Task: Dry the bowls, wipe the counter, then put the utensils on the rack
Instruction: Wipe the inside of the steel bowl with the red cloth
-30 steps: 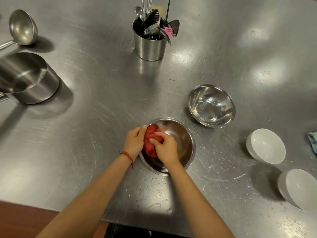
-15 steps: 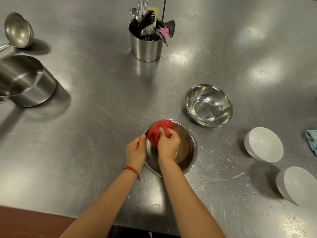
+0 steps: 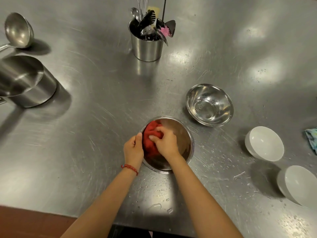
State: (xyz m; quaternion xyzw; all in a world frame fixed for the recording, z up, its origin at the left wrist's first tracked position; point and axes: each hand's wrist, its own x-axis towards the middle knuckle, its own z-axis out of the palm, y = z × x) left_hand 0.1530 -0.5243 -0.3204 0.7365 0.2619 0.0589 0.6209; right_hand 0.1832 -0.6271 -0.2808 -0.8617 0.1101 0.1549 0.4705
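Steel bowl (image 3: 178, 133) near the front edge of the steel counter (image 3: 96, 117), tilted toward the left hand. Left hand (image 3: 133, 149) clamped on the bowl's left rim, thumb over the lip, red string bracelet (image 3: 129, 168) at the wrist. Right hand (image 3: 165, 143) inside the bowl, fingers curled into a bunched red cloth (image 3: 151, 133) and pressing it against the bowl's left inner wall, just beside the left thumb. Cloth wholly within the bowl, part of it rising to the far-left rim.

Second steel bowl (image 3: 209, 104) right of and beyond the held bowl, upright, apart from it, water beads on its inside. Two white bowls further right of the held bowl: one (image 3: 265, 143) level with it, the other (image 3: 300, 185) nearer the front edge and cut by the frame. Blue-green cloth (image 3: 312, 140) at the right frame edge, beyond the white bowls.

Utensil holder (image 3: 146, 43) well beyond the held bowl, packed with a whisk, spoons, dark tongs and a pink brush. Large steel pot (image 3: 25, 81) far left of the held bowl, a ladle (image 3: 18, 30) beyond it.

Counter brushed and scratched, bright with overhead light patches, water droplets scattered in front of and right of the held bowl. Reddish-brown floor (image 3: 30, 222) below the counter's front edge
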